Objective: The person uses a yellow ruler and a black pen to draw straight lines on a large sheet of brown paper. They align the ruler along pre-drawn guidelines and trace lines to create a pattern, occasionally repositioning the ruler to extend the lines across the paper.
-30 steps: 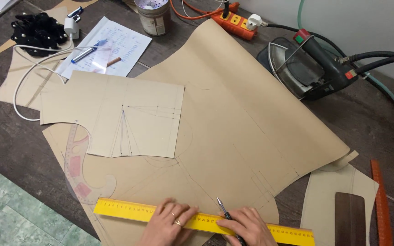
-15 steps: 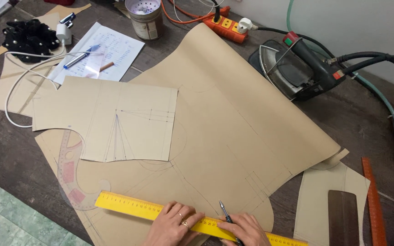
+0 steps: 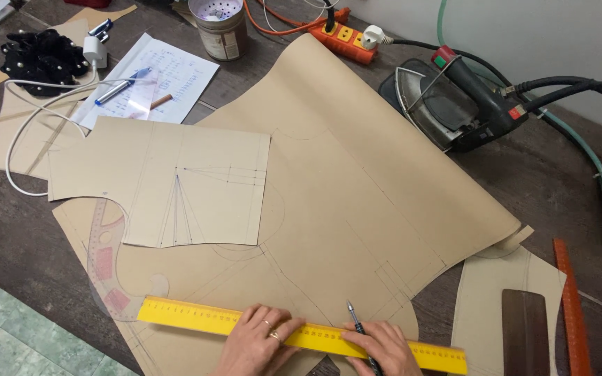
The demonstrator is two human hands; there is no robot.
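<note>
I see the yellow ruler lying flat along the near edge of the big sheet of brown pattern paper, its long axis running left to right and dipping slightly nearer toward its right end. My left hand presses down on the ruler's middle with fingers spread flat, holding nothing, a ring showing on one finger. My right hand sits just to the right of it, closed around a pen whose tip points away from me and meets the paper at the ruler's far edge. Both hands are on the ruler; the left is closer to its centre, and most of the free length stretches off to the left. Under the ruler's left end lies a clear curve template with pink markings. Farther out, a smaller cut pattern piece with drawn dart lines rests on the big sheet. On the right of the tabletop stands a black steam iron with hoses, and an orange ruler lies at the right edge. Far left I see a written sheet with a blue pen, a tin can, and an orange power strip.
</note>
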